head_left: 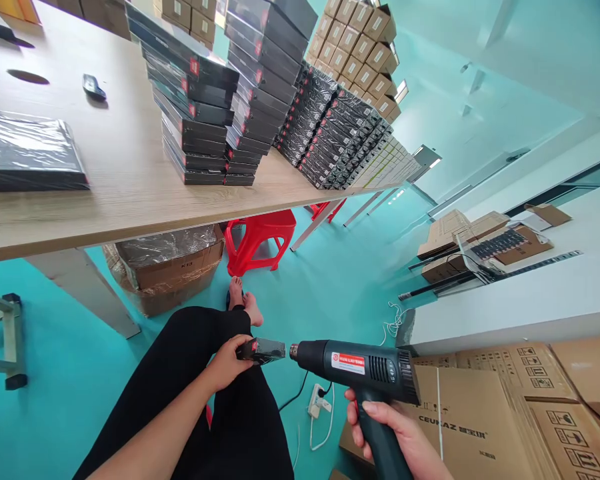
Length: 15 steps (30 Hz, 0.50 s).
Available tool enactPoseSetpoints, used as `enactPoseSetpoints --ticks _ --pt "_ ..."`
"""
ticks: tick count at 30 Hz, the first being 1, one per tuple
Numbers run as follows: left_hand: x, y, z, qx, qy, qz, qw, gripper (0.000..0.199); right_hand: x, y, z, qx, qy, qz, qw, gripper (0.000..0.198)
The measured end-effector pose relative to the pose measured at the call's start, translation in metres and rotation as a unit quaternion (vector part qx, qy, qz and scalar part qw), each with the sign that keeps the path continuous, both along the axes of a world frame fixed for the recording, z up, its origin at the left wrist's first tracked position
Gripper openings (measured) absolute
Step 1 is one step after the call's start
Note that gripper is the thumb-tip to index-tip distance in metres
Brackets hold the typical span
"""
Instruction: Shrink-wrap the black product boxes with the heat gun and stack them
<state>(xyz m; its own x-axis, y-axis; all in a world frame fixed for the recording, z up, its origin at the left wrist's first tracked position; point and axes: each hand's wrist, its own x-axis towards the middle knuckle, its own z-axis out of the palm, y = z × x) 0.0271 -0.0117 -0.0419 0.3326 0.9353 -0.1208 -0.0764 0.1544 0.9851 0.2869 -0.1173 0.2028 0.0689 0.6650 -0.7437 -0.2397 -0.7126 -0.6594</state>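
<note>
Above my lap, my left hand [229, 363] grips one end of a small black box [267, 351] with a red mark and a shiny film surface. Facing its other end is the metal nozzle of a dark heat gun [350, 363], with a small gap between them. My right hand [380, 423] is wrapped round the heat gun's handle, a finger near the red trigger. The far end of the black box is turned toward the nozzle, and its underside is hidden from me.
Stacked black boxes [205, 127] stand on the wooden table [130, 213], with a film-wrapped box [27, 150] at left. Below are a red stool [263, 237] and an open carton [180, 267]. A power strip [319, 402] with cords lies on the floor beside large cartons [465, 407].
</note>
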Motion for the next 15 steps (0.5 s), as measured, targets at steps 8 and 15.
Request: enactPoseSetpoints --ticks 8,15 --pt "-0.003 0.000 0.008 -0.116 -0.123 0.007 0.986 0.038 0.001 0.001 -0.011 -0.008 0.058 -0.031 0.998 0.028" --pt "-0.015 0.005 0.027 -0.402 -0.332 0.059 0.851 0.026 0.024 -0.024 -0.020 -0.003 0.113 0.008 0.994 0.032"
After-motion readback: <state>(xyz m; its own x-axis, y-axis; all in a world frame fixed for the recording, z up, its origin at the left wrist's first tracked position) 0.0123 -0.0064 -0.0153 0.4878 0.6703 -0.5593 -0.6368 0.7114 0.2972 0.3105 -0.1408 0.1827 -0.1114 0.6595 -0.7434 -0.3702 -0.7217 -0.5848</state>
